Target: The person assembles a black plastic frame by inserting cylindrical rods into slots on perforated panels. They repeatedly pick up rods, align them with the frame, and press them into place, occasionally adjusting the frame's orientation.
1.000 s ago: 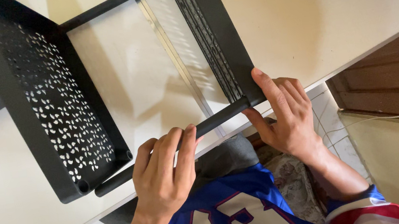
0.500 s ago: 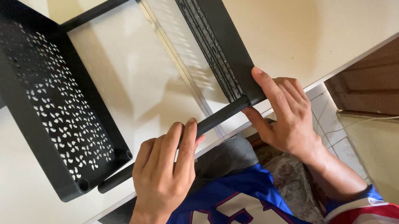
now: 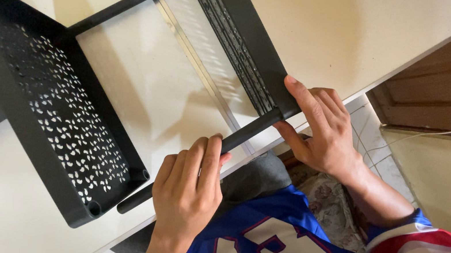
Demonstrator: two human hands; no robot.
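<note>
Gripping black rod [image 3: 249, 132]: left hand [image 3: 188, 192] fingers curled over it (rod's middle hidden); right hand [image 3: 322, 131] seemingly pinching rod end.

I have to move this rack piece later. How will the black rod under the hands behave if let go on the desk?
The black rod looks round and smooth, so it would probably roll. It appears stiff: it runs straight between the left hand and right hand. Being thin, it is likely light.

Black round rod [image 3: 244, 134] lies slanted across the frame's middle, spanning from the perforated black panel [image 3: 72, 129] to the slimmer right panel [image 3: 245, 54].
</note>
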